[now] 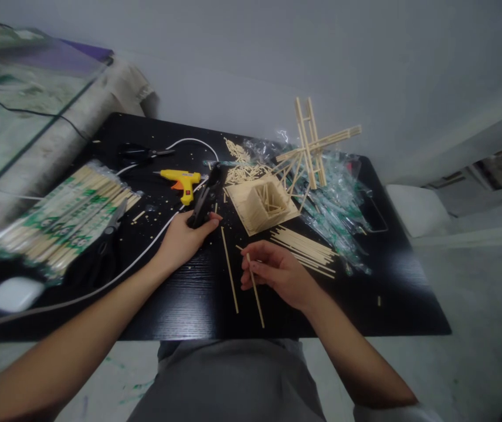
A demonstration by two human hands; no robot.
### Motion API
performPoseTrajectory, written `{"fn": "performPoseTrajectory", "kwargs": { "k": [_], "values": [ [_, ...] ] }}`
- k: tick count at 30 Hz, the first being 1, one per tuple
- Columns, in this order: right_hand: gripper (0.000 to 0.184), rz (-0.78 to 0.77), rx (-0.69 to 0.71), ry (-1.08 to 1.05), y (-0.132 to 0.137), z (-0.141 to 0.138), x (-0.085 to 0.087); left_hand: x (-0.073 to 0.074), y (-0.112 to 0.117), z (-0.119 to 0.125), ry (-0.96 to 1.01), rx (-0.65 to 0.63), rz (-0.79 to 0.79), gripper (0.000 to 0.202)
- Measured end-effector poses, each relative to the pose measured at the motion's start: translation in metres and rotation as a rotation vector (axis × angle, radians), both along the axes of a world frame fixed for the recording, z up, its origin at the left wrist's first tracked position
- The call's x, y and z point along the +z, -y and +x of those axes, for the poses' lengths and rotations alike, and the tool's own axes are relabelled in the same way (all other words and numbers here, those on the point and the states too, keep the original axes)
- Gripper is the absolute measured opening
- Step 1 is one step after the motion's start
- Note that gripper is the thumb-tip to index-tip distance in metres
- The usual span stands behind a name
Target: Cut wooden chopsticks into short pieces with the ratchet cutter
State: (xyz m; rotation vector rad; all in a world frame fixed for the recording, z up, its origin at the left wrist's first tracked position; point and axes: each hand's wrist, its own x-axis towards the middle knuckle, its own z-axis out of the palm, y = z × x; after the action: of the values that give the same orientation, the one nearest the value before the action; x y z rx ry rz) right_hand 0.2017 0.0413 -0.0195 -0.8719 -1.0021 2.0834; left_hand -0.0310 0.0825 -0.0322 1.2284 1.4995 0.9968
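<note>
My left hand [186, 239] is closed around a black plier-like tool [206, 196], its far end pointing away from me over the table. In a pinch between thumb and fingers, my right hand [280, 271] holds a thin wooden chopstick [256, 296] that slants down toward the table's front edge. A short stick end pokes out by its fingertips. Between the two hands lies another loose chopstick [230, 272]. Just beyond my right hand is a row of chopsticks [306, 252]. A windmill-like stick model [257, 211] with crossed blades stands behind them on a square base.
A yellow glue gun [183, 180] with a white cord rests left of centre. Packed chopsticks [70, 214], scissors [107, 237], a second black pair [143, 153] and a white case [16, 294] lie left. Cut pieces [244, 173] and plastic wrappers [336, 205] lie behind.
</note>
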Motion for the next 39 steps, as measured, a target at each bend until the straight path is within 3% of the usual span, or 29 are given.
{"fn": "performPoseTrajectory", "kwargs": {
  "k": [8, 12, 27, 32, 35, 39],
  "values": [
    [0.025, 0.081, -0.031, -0.032, -0.002, 0.001, 0.015, 0.006, 0.012, 0.002, -0.378, -0.216, 0.281, 0.028],
    [0.026, 0.104, -0.054, 0.000, -0.002, 0.002, 0.017, 0.006, 0.014, 0.003, -0.407, -0.285, 0.309, 0.017],
    [0.026, 0.175, -0.158, 0.147, -0.004, 0.011, 0.009, 0.001, 0.015, 0.005, -0.434, -0.372, 0.330, 0.013],
    [0.040, 0.309, -0.351, 0.413, -0.017, 0.042, 0.021, -0.001, 0.014, 0.005, -0.478, -0.332, 0.315, 0.016],
    [0.026, 0.470, -0.423, 0.623, -0.023, 0.059, 0.020, -0.001, 0.013, 0.005, -0.498, -0.330, 0.311, 0.016],
    [0.014, 0.776, -0.354, 0.943, -0.021, 0.067, 0.008, -0.001, 0.014, 0.006, -0.496, -0.340, 0.310, 0.014]
  ]
}}
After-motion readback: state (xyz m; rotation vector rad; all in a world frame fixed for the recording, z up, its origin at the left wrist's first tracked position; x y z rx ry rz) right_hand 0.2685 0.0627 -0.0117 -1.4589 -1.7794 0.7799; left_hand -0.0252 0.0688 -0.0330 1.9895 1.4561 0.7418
